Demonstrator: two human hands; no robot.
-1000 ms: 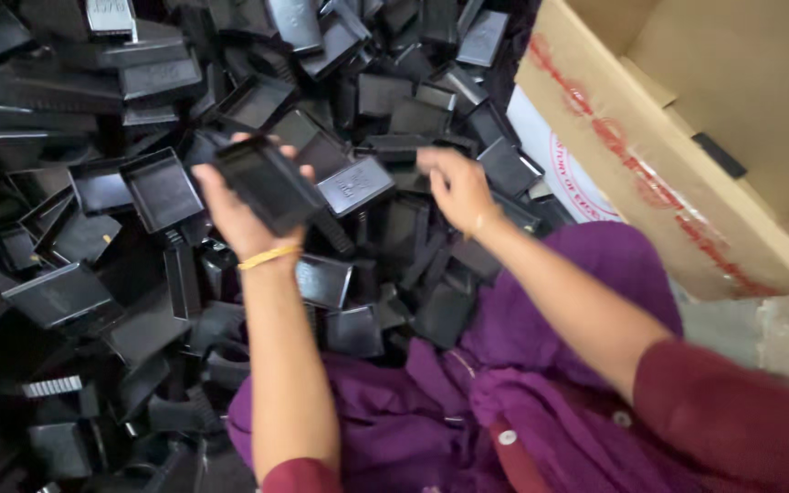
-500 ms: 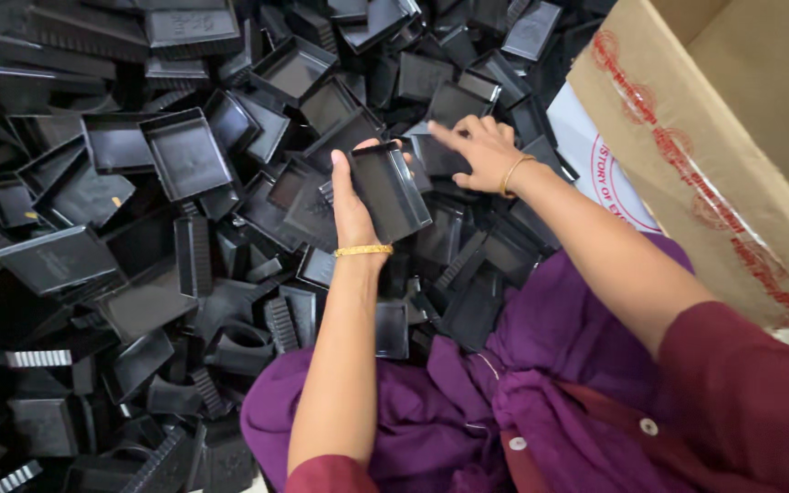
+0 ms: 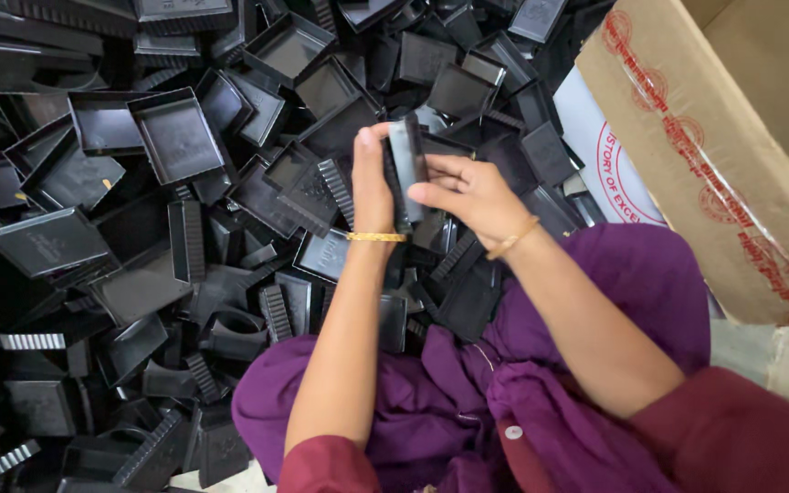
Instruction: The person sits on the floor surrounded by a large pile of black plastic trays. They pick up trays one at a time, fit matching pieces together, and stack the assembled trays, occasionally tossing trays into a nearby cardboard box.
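Observation:
My left hand [image 3: 369, 183] and my right hand [image 3: 468, 194] meet above my lap, both gripping the same black plastic tray pieces [image 3: 407, 164], held on edge between them. The left hand clasps them from the left side; the right hand's fingers press on them from the right. Whether it is one piece or two stacked together I cannot tell. A gold bangle sits on each wrist. Below my arms lies purple cloth [image 3: 468, 402] over my lap.
A deep heap of black plastic trays [image 3: 175, 137] and ribbed parts [image 3: 22, 340] fills the left and top of the view. An open brown cardboard box [image 3: 714, 155] with red-printed tape stands at the right, with a white printed sheet [image 3: 609, 155] beside it.
My right hand has come back from the pile to the left hand, and both now hold the tray pieces together, turned on edge. The view has shifted slightly.

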